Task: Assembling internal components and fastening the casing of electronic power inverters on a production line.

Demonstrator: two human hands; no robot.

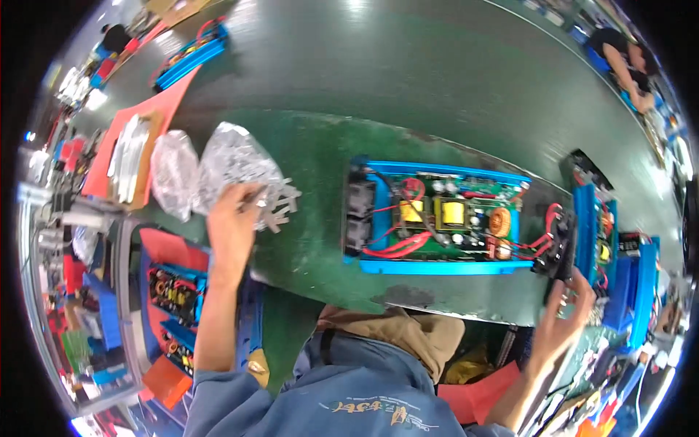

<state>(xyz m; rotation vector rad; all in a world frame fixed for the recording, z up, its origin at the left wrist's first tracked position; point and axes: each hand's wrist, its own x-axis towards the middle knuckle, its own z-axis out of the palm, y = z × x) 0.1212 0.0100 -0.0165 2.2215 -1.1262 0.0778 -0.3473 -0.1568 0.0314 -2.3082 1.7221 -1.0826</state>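
My left hand (234,217) reaches up to a clear plastic bag (231,162) of small grey metal parts, and its fingers pinch some of the parts (280,204) spilling from the bag's mouth. An open blue electronics case (437,216) with a green circuit board, yellow transformers and red wires lies on the green belt in front of me. At the case's right end hangs a black end panel (559,244). My right hand (566,309) is just below that panel, fingers curled and touching its lower edge.
A second clear bag (173,171) lies left of the first. Silver plates (129,156) rest on a brown tray over red sheets. More blue cases (601,244) follow on the right, another (191,52) far up the belt. A bin (173,295) of boards sits lower left. A person (626,62) works top right.
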